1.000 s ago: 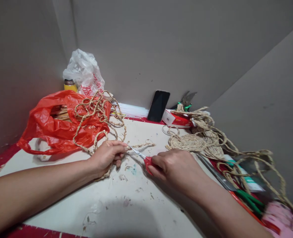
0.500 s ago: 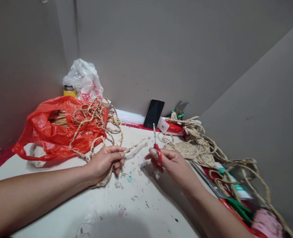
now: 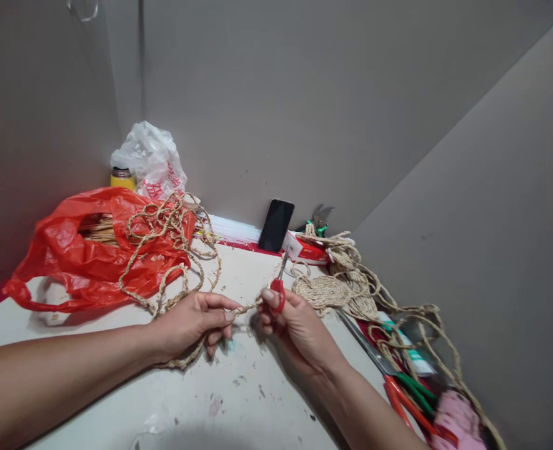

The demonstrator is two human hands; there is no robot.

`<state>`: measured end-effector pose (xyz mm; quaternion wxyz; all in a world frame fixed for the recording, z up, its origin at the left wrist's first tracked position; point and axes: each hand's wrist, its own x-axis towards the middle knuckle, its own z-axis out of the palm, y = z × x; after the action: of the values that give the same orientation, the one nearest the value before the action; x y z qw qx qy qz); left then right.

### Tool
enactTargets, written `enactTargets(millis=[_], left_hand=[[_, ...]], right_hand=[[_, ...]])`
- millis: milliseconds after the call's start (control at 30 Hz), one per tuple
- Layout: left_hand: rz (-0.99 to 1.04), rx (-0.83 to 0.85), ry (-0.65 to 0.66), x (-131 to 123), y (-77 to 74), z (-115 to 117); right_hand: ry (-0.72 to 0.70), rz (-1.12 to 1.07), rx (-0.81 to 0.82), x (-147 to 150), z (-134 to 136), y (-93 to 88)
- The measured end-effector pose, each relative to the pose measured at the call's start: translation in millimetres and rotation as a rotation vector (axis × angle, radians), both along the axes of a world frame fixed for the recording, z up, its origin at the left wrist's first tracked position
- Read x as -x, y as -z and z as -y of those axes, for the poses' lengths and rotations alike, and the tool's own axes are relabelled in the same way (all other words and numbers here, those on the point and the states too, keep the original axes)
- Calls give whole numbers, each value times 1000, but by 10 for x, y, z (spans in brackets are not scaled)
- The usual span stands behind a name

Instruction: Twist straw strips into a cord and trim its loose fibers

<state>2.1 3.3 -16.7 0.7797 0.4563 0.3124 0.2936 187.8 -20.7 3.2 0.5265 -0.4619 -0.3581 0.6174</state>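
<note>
My left hand pinches a braided straw cord near its end, thumb against the fingers. From there the cord loops back under the hand and runs to a loose tangle on the red plastic bag. My right hand is closed on small red-handled scissors, whose blades point up and away. Its fingertips also meet the cord, a short way right of my left hand. The cord's tip sticks up beside the scissors' blades.
Behind stand a phone, a white plastic bag and a yellow jar. To the right lie a woven coil, loose rope, large scissors and pruning shears. Straw bundles show inside the red bag.
My right hand has moved left with the scissors, and its fingertips have come onto the cord's end. My left hand keeps its pinch. The whole view has shifted slightly.
</note>
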Motion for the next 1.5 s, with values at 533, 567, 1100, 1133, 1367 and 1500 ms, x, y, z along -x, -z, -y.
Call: enactTargets(millis=[533,567,1100,1133,1367,1500], left_hand=[[-125,-83,30,-2,-21,26],[-153,-109,31,1,-34,36],[-384,-438,-161,14,-105,127],[-374,-450,-177,17,-104,135],[-155,-183,-23,5,-150,233],[-72,32,148,-8,-217,278]], right_hand=[[462,154,-235,-276,-198,-1],[463,165,-244,-285,-204,2],[637,151,-341,-596,-310,-94],[644,160,-342,-612,-313,-99],[681,270,-376,-662,-342,-86],[633,366,-377,-649,-366,-11]])
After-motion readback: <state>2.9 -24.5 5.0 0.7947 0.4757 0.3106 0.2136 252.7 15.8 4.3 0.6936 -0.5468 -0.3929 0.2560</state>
